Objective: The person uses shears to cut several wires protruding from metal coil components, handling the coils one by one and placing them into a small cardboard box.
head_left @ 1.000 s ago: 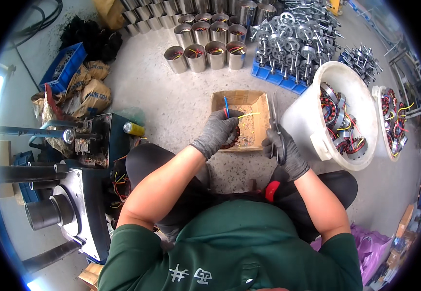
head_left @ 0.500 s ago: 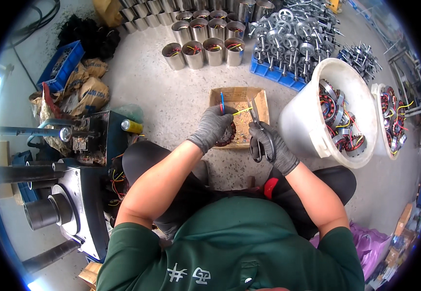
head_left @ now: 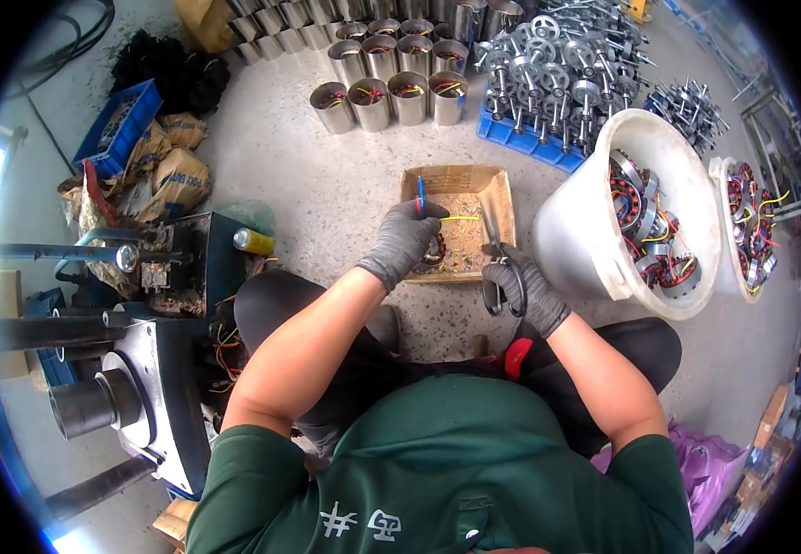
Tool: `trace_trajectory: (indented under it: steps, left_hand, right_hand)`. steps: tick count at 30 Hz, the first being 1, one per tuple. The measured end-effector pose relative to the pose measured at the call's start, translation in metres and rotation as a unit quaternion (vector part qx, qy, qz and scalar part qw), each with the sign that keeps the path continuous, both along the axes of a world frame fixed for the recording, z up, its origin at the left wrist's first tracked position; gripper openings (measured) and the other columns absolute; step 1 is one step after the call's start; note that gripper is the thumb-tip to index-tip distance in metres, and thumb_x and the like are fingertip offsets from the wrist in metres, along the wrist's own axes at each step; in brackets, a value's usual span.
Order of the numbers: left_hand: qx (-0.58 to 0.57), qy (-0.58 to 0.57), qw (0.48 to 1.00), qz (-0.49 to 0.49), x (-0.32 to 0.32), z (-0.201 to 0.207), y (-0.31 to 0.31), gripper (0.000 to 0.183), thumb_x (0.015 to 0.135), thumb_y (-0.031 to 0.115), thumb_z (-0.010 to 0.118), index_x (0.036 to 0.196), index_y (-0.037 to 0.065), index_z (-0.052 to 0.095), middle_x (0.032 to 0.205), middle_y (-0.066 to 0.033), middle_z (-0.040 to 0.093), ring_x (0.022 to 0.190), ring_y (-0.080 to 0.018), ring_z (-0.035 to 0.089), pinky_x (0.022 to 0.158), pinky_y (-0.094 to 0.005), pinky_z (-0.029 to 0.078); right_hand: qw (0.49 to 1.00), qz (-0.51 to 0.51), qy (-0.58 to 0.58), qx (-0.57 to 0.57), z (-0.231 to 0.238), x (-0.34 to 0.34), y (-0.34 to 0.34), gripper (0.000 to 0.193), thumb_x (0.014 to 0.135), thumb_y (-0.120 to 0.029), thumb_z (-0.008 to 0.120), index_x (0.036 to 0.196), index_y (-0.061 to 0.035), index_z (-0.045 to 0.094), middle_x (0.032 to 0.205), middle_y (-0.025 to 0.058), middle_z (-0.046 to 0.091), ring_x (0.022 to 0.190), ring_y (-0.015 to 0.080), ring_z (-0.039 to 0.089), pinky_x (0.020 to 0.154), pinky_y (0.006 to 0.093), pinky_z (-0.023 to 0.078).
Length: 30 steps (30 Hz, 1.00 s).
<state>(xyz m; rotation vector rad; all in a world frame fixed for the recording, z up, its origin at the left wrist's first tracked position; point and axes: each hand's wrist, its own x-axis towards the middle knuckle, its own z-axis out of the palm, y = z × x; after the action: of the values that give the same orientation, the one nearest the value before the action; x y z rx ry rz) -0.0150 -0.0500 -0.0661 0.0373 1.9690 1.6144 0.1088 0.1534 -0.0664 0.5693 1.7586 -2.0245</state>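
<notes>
My gloved left hand (head_left: 402,240) is closed on a motor stator (head_left: 436,249), mostly hidden behind the fingers and the box's near left side. Blue and red wires (head_left: 421,192) stand up from this hand, and a yellow wire (head_left: 460,218) sticks out to the right. In my gloved right hand (head_left: 532,294) is a pair of scissors (head_left: 492,292), fingers in the dark handles and blades pointing away from me. The blades are apart from the yellow wire. Both hands are over the near side of a shallow cardboard box (head_left: 508,210) with small scraps in it.
A white bucket (head_left: 562,222) of wired stators leans at the right, with a second container (head_left: 720,222) beyond. Metal cylinders (head_left: 410,103) stand in rows ahead. Behind the bucket, a blue crate (head_left: 530,143) holds shafted rotors. A machine (head_left: 165,397) stands at my left.
My right hand and the scissors have moved slightly right and toward me, away from the yellow wire. That wire now lies more level. My left hand has barely moved.
</notes>
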Motion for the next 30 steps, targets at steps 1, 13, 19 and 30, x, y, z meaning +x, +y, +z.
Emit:
trace_trajectory:
  steps: [1, 13, 19, 30]
  left_hand:
    - [-0.006, 0.005, 1.000, -0.002, 0.000, 0.001, 0.001, 0.019, 0.086, 0.003, 0.061, 0.103, 0.001, 0.071, 0.083, -0.0059, 0.068, 0.073, -0.0142, 0.061, 0.069, -0.0308, 0.053]
    - [-0.293, 0.166, 0.903, -0.266, 0.001, 0.009, 0.005, 0.023, 0.088, 0.015, 0.056, 0.103, 0.008, 0.071, 0.083, -0.0205, 0.070, 0.082, -0.0362, 0.069, 0.076, -0.0442, 0.056]
    - [-0.179, 0.110, 0.955, -0.212, 0.008, -0.022, 0.010, 0.026, 0.089, 0.014, 0.064, 0.111, 0.003, 0.071, 0.089, -0.0123, 0.073, 0.080, -0.0191, 0.068, 0.074, -0.0341, 0.054]
    - [0.161, -0.119, 0.980, -0.001, 0.012, -0.047, 0.016, 0.026, 0.094, 0.023, 0.068, 0.106, 0.000, 0.069, 0.082, -0.0027, 0.065, 0.075, -0.0116, 0.056, 0.068, -0.0270, 0.046]
  right_hand:
    - [0.999, -0.013, 0.029, 0.019, -0.006, 0.003, 0.000, 0.041, 0.087, -0.011, 0.067, 0.125, 0.0000, 0.055, 0.071, 0.0040, 0.059, 0.053, 0.0133, 0.056, 0.045, 0.0287, 0.044]
    - [0.845, 0.172, 0.245, 0.443, 0.037, -0.008, -0.024, 0.052, 0.084, -0.026, 0.075, 0.126, -0.0004, 0.058, 0.089, 0.0213, 0.063, 0.080, 0.0364, 0.064, 0.074, 0.0444, 0.052]
    - [0.910, 0.173, 0.225, 0.303, 0.010, -0.015, -0.010, 0.036, 0.089, -0.026, 0.073, 0.112, -0.0012, 0.061, 0.066, 0.0115, 0.061, 0.058, 0.0226, 0.062, 0.059, 0.0355, 0.052]
    - [0.989, -0.047, -0.010, -0.136, -0.004, 0.010, -0.025, 0.016, 0.090, -0.013, 0.067, 0.102, -0.0079, 0.057, 0.062, -0.0028, 0.052, 0.038, 0.0107, 0.045, 0.032, 0.0270, 0.036]
